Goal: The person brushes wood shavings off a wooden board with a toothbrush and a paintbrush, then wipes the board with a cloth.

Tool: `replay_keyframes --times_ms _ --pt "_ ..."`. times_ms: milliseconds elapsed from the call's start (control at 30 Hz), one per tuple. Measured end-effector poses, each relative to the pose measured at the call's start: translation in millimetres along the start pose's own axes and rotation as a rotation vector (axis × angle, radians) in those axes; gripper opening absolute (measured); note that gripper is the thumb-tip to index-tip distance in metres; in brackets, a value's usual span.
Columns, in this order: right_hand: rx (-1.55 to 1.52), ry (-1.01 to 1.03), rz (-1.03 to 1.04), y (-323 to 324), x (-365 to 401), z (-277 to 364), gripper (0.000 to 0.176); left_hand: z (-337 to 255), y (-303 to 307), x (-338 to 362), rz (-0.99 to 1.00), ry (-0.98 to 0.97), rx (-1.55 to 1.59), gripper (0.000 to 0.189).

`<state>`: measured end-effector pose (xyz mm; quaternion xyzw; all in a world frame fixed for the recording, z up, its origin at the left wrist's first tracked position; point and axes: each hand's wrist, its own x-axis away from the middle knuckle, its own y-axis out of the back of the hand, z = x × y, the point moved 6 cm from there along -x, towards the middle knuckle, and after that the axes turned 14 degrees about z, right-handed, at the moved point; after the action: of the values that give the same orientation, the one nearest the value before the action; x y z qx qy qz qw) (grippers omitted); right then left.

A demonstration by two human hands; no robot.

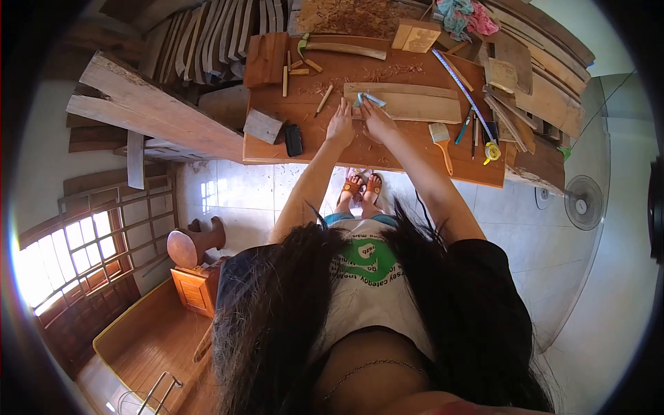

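A flat wooden board [422, 104] lies across the wooden workbench [311, 149]. My left hand [340, 126] is at the board's left end, its fingers stretched forward; I see nothing held in it. My right hand [377, 123] presses a small light-blue cloth [373, 100] onto the board's left part, its fingers closed on the cloth. The fingertips are partly hidden by the hands' own backs. Just left of my left hand lies a wooden-handled tool [323, 100].
A hammer [346, 48] lies at the back among shavings. On the right are a brush [441, 146], a measuring tape [492, 151] pulled out, and pens [474, 135]. A wood block [263, 126] and a black case [294, 140] sit front left. Planks [207, 41] are stacked behind.
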<state>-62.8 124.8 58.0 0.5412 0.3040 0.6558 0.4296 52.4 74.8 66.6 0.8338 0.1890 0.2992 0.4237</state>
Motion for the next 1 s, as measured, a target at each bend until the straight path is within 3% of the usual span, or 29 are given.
replay_keyframes --times_ms 100,200,300,367,400,500,600,633,800,900,1000 --pt "-0.09 -0.079 -0.033 2.1 17.2 -29.2 0.077 -7.4 -0.7 10.7 -0.023 -0.014 -0.101 0.091" --pt "-0.309 -0.262 -0.227 9.0 52.0 -82.4 0.075 -9.9 8.8 17.3 0.119 -0.002 0.169 0.09" --pt "-0.28 -0.455 -0.415 -22.0 53.5 -133.0 0.075 15.5 -5.3 1.3 -0.18 -0.168 0.224 0.088" --pt "-0.295 -0.564 -0.437 -24.0 64.1 -138.5 0.072 28.1 -10.6 -12.3 -0.185 -0.023 0.494 0.083" --pt "-0.276 -0.5 -0.405 -18.9 64.0 -129.2 0.071 33.2 -16.3 -18.2 -0.184 0.051 0.63 0.08" --pt "-0.198 -0.274 -0.308 3.4 59.6 -86.0 0.073 32.2 -11.9 -24.7 -0.323 0.184 0.485 0.066" --pt "-0.278 -0.131 -0.308 1.7 53.0 -87.7 0.073 26.7 -0.3 -16.6 -0.335 0.298 0.583 0.05" --pt "-0.307 -0.159 -0.323 -1.6 55.6 -98.2 0.073 26.3 3.6 -14.5 -0.341 0.271 0.675 0.04" --pt "-0.344 -0.316 -0.452 -38.9 78.1 -196.1 0.083 21.0 19.5 -14.4 -0.275 0.335 0.601 0.038" --pt "-0.293 -0.58 -0.459 -50.2 94.7 -216.5 0.085 25.6 12.4 -14.9 -0.333 0.341 0.564 0.038" --pt "-0.219 -0.366 -0.423 -40.7 93.1 -185.6 0.086 39.6 -2.3 -24.0 -0.375 0.275 0.648 0.039"
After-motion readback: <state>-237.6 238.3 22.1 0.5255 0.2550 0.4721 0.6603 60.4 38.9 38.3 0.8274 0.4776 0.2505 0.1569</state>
